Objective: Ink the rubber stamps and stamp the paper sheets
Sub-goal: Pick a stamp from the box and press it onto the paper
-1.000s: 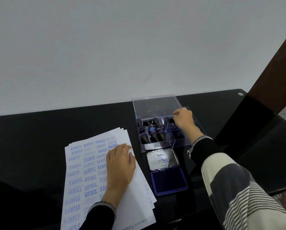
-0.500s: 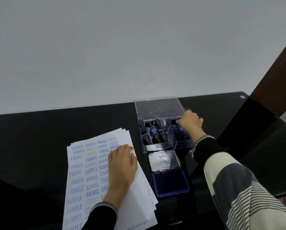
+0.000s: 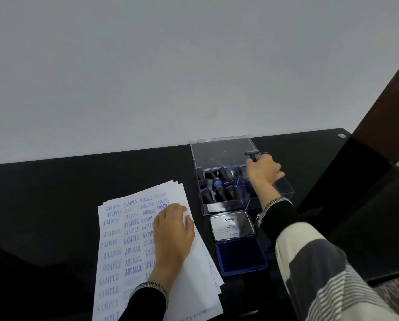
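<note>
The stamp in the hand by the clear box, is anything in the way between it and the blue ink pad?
Nothing visible. The right hand holds the stamp above the clear box. The ink pad lies open just in front of the box, its blue surface uncovered.

The black desk (image 3: 55,205) lies bare left of the sheets (image 3: 129,239) and behind them up to the wall (image 3: 147,66). The clear box (image 3: 284,193) stands near the wall, its raised lid (image 3: 219,149) walling off the back; its left compartments are crowded with stamps (image 3: 217,193). The right hand (image 3: 263,170) fills the right compartment, gripping a stamp (image 3: 251,154). The open ink pad (image 3: 240,253) sits just before the box, a narrow gap from the sheets. The left hand (image 3: 173,230) covers the sheets' right side. Right of the box the desk is bare.
</note>
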The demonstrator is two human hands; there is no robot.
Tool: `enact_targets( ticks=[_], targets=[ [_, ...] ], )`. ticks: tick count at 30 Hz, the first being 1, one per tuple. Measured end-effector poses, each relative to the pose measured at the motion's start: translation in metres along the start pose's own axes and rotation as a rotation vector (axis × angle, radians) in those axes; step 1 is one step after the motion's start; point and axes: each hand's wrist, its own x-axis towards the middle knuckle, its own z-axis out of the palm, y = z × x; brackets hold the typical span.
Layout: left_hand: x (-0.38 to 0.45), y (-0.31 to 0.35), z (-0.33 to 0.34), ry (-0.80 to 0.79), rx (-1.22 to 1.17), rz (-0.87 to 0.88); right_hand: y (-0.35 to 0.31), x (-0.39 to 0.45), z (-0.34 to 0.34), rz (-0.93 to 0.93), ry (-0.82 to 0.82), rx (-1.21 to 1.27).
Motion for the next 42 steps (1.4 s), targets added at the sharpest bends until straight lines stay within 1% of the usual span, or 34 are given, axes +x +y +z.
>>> enact_targets(
  ticks=[1,2,4,6,8,10,12,15,16,17,19,21,22,24,28,30,33,35,38,40,42],
  targets=[
    [0.001,0.001,-0.001,0.020,0.028,-0.021,-0.005,-0.006,-0.004,-0.012,0.023,0.153],
    [0.001,0.003,-0.002,0.034,0.060,-0.037,-0.010,-0.014,-0.009,-0.024,0.013,0.320],
    [0.001,0.006,-0.006,0.026,0.085,-0.057,-0.021,-0.032,-0.018,-0.042,-0.073,0.600],
    [0.001,0.007,-0.011,-0.015,0.066,-0.066,-0.029,-0.052,-0.023,-0.053,-0.218,0.733],
    [0.001,0.007,-0.018,-0.045,-0.009,-0.093,-0.031,-0.074,-0.022,-0.068,-0.368,0.792],
    [0.000,0.006,-0.029,-0.079,-0.140,-0.172,-0.030,-0.097,-0.019,-0.073,-0.497,0.747],
    [-0.004,-0.001,-0.043,-0.047,-0.210,-0.259,-0.026,-0.121,-0.012,-0.101,-0.595,0.628],
    [-0.014,-0.018,-0.067,0.107,-0.110,-0.396,-0.021,-0.154,0.001,-0.282,-0.643,0.379],
    [-0.018,-0.024,-0.074,0.128,-0.060,-0.449,-0.019,-0.165,0.004,-0.337,-0.646,0.302],
    [-0.023,-0.031,-0.082,0.119,-0.024,-0.511,-0.017,-0.176,0.007,-0.375,-0.652,0.235],
    [-0.029,-0.043,-0.095,0.047,-0.001,-0.656,-0.009,-0.192,0.015,-0.430,-0.641,0.093],
    [-0.031,-0.050,-0.105,-0.035,0.011,-0.740,-0.004,-0.204,0.021,-0.441,-0.614,-0.090],
    [-0.031,-0.051,-0.110,-0.059,0.004,-0.756,-0.003,-0.208,0.021,-0.410,-0.612,-0.147],
    [-0.027,-0.048,-0.117,-0.082,-0.065,-0.795,-0.003,-0.214,0.021,-0.351,-0.633,-0.181],
    [-0.012,-0.051,-0.123,-0.084,-0.281,-0.926,-0.002,-0.217,0.020,-0.326,-0.618,-0.192],
    [-0.007,-0.058,-0.125,-0.106,-0.355,-0.931,-0.001,-0.214,0.022,-0.333,-0.623,-0.177],
    [-0.004,-0.058,-0.126,-0.171,-0.270,-0.889,-0.001,-0.213,0.025,-0.368,-0.631,-0.126],
    [-0.004,-0.057,-0.122,-0.130,-0.255,-0.831,-0.001,-0.214,0.028,-0.394,-0.619,-0.128],
    [-0.003,-0.058,-0.116,-0.071,-0.409,-0.724,-0.005,-0.212,0.033,-0.416,-0.597,-0.078],
    [-0.001,-0.062,-0.114,-0.054,-0.531,-0.656,-0.009,-0.207,0.032,-0.385,-0.602,-0.037],
    [0.005,-0.068,-0.115,-0.079,-0.603,-0.559,-0.010,-0.201,0.032,-0.362,-0.609,-0.036]
  ],
)
